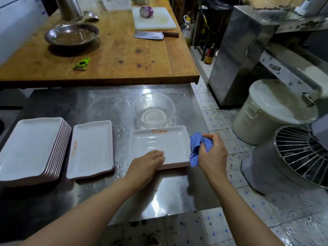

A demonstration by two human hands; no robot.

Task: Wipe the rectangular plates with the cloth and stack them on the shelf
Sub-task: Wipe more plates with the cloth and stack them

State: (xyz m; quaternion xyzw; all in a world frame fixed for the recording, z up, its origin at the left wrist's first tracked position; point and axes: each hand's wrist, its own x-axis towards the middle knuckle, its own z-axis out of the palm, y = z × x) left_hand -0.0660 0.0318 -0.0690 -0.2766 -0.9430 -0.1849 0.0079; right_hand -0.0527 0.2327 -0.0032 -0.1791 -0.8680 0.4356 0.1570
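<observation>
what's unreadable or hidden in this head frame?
- Orange print on the right plate: too small to read.
- Its near left rim: under the left hand.
- Plates beneath it: only edges show, count unclear.
- Blue cloth: partly inside the right hand.

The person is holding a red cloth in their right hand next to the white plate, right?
Not quite. The cloth is blue, not red. The head view shows the right hand gripping it bunched up at the right edge of the white plate, while the left hand rests on that plate's near edge.
</observation>
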